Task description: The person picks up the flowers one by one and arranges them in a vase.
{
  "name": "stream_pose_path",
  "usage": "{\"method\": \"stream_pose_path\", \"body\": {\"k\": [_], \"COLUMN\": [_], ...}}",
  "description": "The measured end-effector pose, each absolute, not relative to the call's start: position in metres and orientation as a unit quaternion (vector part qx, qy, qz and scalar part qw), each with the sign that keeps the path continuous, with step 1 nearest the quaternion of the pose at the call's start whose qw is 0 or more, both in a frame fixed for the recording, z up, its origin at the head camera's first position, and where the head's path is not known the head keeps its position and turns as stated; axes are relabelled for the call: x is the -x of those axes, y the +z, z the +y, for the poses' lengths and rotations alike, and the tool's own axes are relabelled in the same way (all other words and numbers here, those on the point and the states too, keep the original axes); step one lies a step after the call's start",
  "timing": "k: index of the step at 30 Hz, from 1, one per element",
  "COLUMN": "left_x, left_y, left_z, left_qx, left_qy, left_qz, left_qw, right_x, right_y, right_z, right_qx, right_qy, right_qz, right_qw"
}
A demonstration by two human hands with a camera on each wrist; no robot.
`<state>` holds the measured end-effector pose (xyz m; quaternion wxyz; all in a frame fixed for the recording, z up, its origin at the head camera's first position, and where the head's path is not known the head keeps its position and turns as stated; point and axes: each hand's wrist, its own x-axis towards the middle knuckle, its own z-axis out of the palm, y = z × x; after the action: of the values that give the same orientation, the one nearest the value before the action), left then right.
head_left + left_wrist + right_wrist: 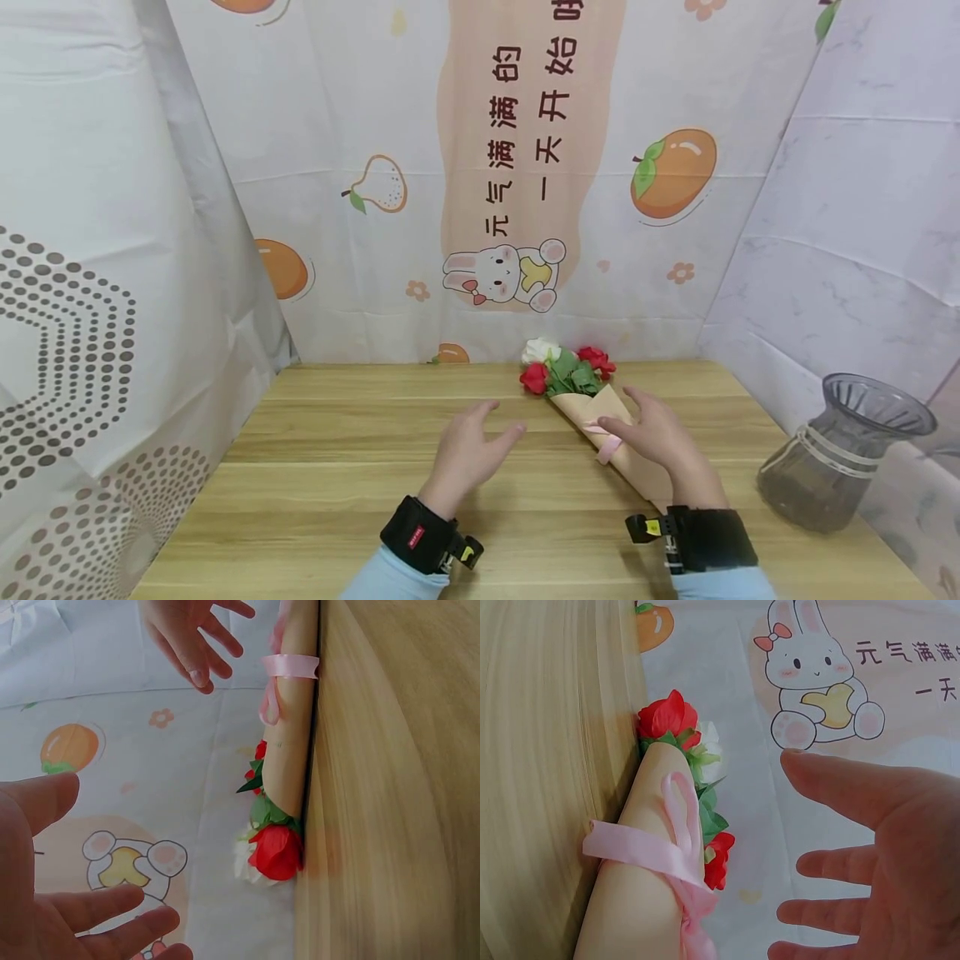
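A bouquet of red and white roses (570, 372) lies on the wooden table, wrapped in tan paper (637, 467) and tied with a pink ribbon (641, 851). Over the wrapped part hovers my right hand (663, 435), its fingers spread and holding nothing. In the right wrist view a gap shows between that hand (900, 847) and the bouquet. My left hand (467, 454) is held to the left of the bouquet, thumb apart from the fingers, with nothing in it. The left wrist view shows its fingers (112, 915) extended, apart from the flowers (276, 853).
A grey see-through glass vase (832, 454) with a flared, ribbed rim and cord round its neck stands at the table's right edge. White printed cloth (375, 267) hangs behind the table (322, 467), with more cloth on the left and right sides.
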<state>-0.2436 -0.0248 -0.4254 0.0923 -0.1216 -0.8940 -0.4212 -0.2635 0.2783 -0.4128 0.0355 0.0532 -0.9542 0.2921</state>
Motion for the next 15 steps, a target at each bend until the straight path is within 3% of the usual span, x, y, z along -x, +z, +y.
{"method": "stream_pose_path", "body": {"k": [15], "left_x": [0.247], "left_y": [-0.435], "left_z": [-0.004], "left_qx": [0.112], "left_qy": [-0.441], "left_qz": [-0.888], "left_qw": [0.068], "right_x": [0.267], "right_y": [-0.426], "right_z": [0.294], "right_qx": [-0.026], "right_qy": [0.306], "right_qz": [-0.952], "right_qw": [-0.003]}}
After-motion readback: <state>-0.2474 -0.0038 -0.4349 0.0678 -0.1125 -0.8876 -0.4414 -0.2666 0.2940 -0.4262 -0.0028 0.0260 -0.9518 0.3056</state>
